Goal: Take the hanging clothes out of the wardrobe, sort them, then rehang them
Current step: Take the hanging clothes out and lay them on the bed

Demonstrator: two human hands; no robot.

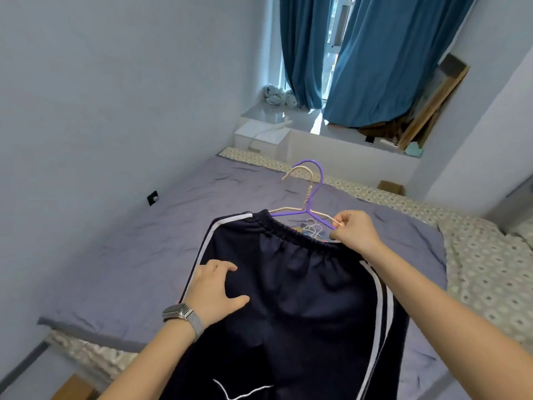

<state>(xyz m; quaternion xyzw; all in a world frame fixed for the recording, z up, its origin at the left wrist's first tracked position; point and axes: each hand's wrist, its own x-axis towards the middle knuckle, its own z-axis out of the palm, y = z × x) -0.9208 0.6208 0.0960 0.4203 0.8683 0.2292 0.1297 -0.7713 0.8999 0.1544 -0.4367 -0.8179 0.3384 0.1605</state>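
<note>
Legible text: none. Dark shorts point(288, 298) on the bed point(144, 255) bear only a white line mark (no letters) near their lower edge.

Trousers point(291, 307) legs cut off at bottom edge; waistband hides hangers point(307, 210) lower bars; small hangers behind too blurred.

Lying spread beneath both grips, dark trousers point(300, 298) covering the near middle of the bed point(121, 255). Sticking up just beyond the right grip point(353, 230), purple hanger point(313, 194) and cream hanger point(300, 183) hooks. Stretching open left of the left grip point(215, 291), bare sheet reaching the wall point(86, 111).
</note>
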